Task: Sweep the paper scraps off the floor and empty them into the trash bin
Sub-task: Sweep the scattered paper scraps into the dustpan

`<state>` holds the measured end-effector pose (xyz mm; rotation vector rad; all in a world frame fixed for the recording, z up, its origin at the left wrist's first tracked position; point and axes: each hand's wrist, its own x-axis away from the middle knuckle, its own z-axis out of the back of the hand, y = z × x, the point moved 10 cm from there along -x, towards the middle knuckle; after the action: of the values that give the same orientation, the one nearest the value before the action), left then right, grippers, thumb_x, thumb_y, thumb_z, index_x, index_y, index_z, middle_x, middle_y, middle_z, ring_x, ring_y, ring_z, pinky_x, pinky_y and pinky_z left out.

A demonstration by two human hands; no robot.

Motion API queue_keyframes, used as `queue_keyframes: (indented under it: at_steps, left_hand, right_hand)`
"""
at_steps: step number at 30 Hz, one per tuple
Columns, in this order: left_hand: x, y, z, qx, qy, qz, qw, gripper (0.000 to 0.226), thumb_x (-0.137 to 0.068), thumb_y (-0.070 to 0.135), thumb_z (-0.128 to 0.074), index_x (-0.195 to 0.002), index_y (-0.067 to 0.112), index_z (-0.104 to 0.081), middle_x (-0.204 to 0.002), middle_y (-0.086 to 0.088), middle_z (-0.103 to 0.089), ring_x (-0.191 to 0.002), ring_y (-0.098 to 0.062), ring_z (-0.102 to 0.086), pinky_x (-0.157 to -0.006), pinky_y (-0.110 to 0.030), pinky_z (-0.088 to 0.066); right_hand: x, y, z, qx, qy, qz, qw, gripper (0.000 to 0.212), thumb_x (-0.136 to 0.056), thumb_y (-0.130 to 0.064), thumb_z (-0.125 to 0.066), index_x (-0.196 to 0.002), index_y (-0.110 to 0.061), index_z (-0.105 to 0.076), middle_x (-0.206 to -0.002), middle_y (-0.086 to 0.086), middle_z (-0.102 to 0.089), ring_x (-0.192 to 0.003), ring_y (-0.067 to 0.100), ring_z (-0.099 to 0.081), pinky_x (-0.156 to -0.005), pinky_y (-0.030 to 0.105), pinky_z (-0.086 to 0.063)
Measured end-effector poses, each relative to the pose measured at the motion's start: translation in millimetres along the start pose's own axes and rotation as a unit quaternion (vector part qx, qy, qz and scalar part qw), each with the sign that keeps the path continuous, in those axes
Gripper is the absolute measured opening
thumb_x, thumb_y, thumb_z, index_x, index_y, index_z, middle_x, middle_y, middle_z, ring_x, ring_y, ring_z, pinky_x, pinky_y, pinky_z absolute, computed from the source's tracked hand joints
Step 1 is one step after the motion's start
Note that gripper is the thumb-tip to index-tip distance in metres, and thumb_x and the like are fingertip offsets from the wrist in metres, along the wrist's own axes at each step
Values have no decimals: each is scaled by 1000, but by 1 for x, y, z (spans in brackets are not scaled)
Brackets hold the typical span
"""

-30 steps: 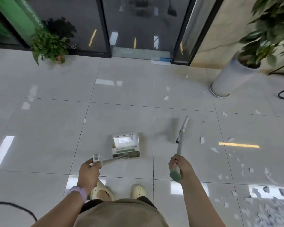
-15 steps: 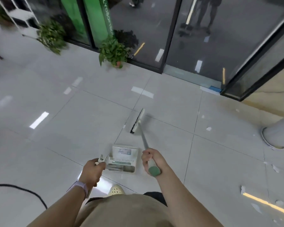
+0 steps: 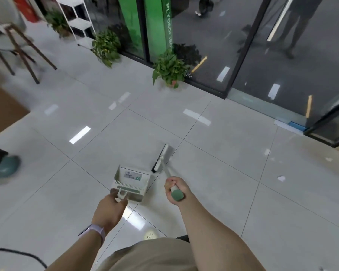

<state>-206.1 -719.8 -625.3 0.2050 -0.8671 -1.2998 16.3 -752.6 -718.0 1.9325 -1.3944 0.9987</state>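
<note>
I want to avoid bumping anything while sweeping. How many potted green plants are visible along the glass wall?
3: one potted plant by the green panel, a second plant beside the white shelf, a third plant farther back left. More may be out of frame.

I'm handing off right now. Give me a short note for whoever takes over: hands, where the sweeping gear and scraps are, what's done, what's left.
Left hand grips the dustpan handle; its tray looks empty.
Right hand grips the broom by its green-capped handle, head just beyond the dustpan.
Paper scraps: only a couple visible, on the tiles far right.
No trash bin in view.
Done: no scraps collected, as far as the view shows.
Left: sweep scraps into the dustpan, find the bin, empty it.
</note>
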Motion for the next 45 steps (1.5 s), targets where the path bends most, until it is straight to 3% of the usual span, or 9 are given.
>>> queue_keyframes:
  at_steps: [3,8,14,17,23,26,29,35,45]
  left_hand:
    - [5,-8,-11,96,42,62,993,26,-95,22,-55,-117,15,-66,-75,-13,-67,-60,-23,-49,-51,-38,-50]
    - [5,9,-58,133,23,121,983,49,-71,36,-52,-104,3,-66,-49,-2,-46,-44,-24,-37,-39,-25,-33]
    - [1,100,-155,75,-76,68,992,41,-84,26,-57,-120,6,-64,-53,-3,-50,-46,-23,-39,-37,-26,-36]
    - [8,149,-207,69,-127,47,988,37,-73,30,-56,-100,7,-67,-50,-4,-45,-43,-21,-34,-40,-25,-34]
    - [31,229,-289,27,-203,-1,979,10,-87,14,-55,-83,7,-61,-51,-2,-38,-44,-17,-30,-47,-23,-28]
    - [45,270,-317,-19,-207,-58,976,16,-71,24,-51,-71,8,-54,-48,-3,-39,-43,-21,-32,-46,-28,-29]
    - [58,310,-346,-66,-223,-142,962,29,-74,31,-50,-75,2,-57,-48,-1,-41,-48,-24,-35,-52,-36,-32]
    - [73,368,-402,-95,-258,-190,942,16,-85,15,-56,-74,4,-57,-48,-1,-46,-49,-24,-39,-49,-30,-34]
    - [29,411,-441,-123,-281,-179,935,12,-87,14,-56,-77,9,-60,-64,-10,-55,-59,-30,-48,-52,-31,-42]
  right_hand:
    - [-3,-39,32,-33,5,20,999,20,-90,4,-45,-84,-14,-42,-70,-3,-35,-37,7,-40,-35,16,-40]
    - [35,-122,94,-79,51,60,994,15,-91,4,-46,-93,-11,-48,-83,1,-39,-35,8,-41,-34,16,-40]
    - [101,-196,197,-142,95,101,980,21,-96,-5,-47,-78,-14,-44,-62,-3,-41,-33,8,-44,-33,16,-40]
    - [144,-233,255,-153,129,132,971,29,-100,-9,-41,-72,-16,-40,-47,-4,-40,-29,7,-42,-29,15,-37]
    - [237,-271,391,-101,327,169,924,23,-94,-5,-47,-72,-9,-46,-43,1,-46,-31,12,-45,-34,17,-37]
    - [272,-281,431,-70,410,164,895,14,-88,-3,-51,-74,-5,-52,-57,9,-50,-44,20,-46,-45,20,-41]
    - [291,-296,440,-136,391,212,885,16,-89,-1,-47,-74,-3,-50,-58,10,-49,-48,22,-46,-46,23,-40]
    - [313,-322,437,-262,305,280,871,17,-89,1,-49,-74,-6,-47,-58,4,-43,-34,12,-39,-35,16,-35]
    - [266,-381,348,-223,174,251,926,28,-90,4,-48,-65,-9,-45,-49,0,-37,-33,9,-35,-30,16,-30]
